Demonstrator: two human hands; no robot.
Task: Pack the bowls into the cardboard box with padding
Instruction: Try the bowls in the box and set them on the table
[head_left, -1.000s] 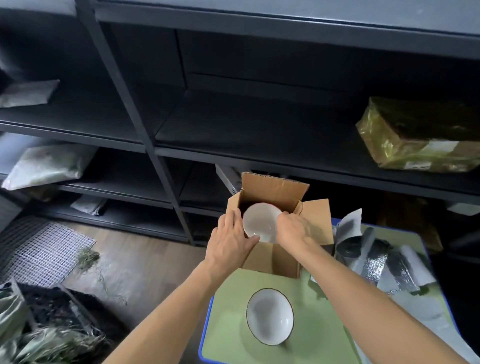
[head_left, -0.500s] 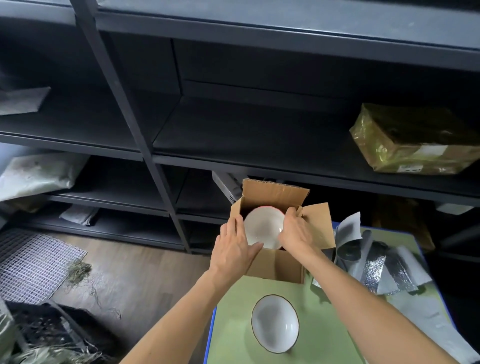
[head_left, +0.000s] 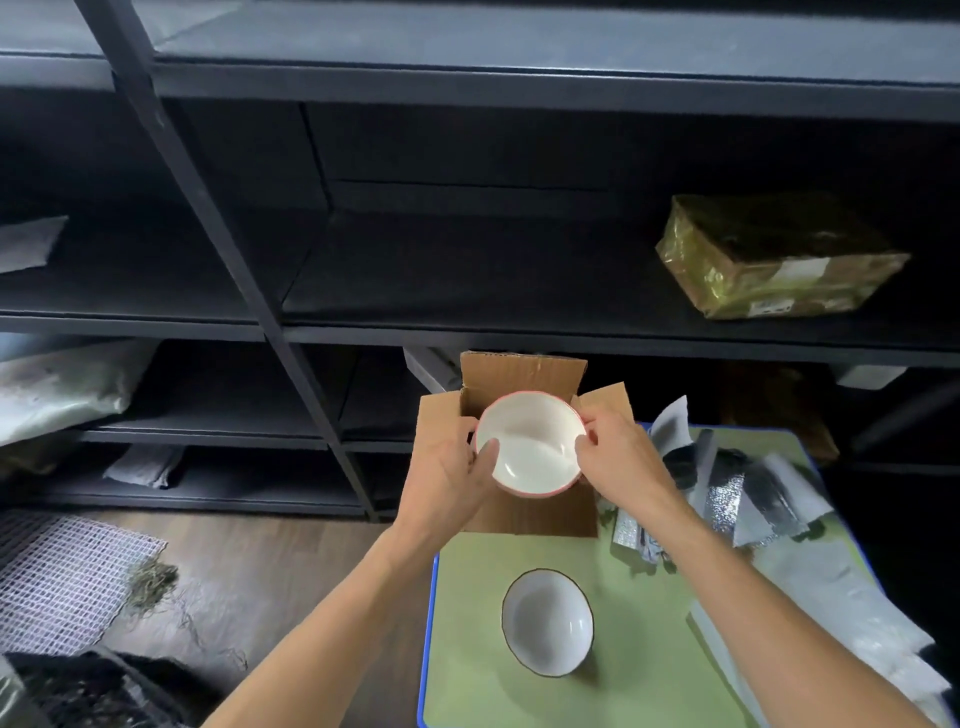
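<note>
Red-rimmed white bowl (head_left: 530, 447) hangs tilted toward me over the cardboard box (head_left: 530, 514), my left hand (head_left: 447, 478) and right hand (head_left: 621, 462) gripping opposite rims; both hands equally near, the box mouth directly beneath.

We see a red-rimmed white bowl (head_left: 530, 441) held tilted above the open cardboard box (head_left: 530, 514); a dark-rimmed white bowl (head_left: 547, 622) stands upright nearer us, crumpled silver padding sheets (head_left: 727, 499) beside the box.

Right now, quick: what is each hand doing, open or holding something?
Left hand: grips the red-rimmed bowl by its rim, thumb inside.
Right hand: pinches the same bowl's opposite rim.
</note>
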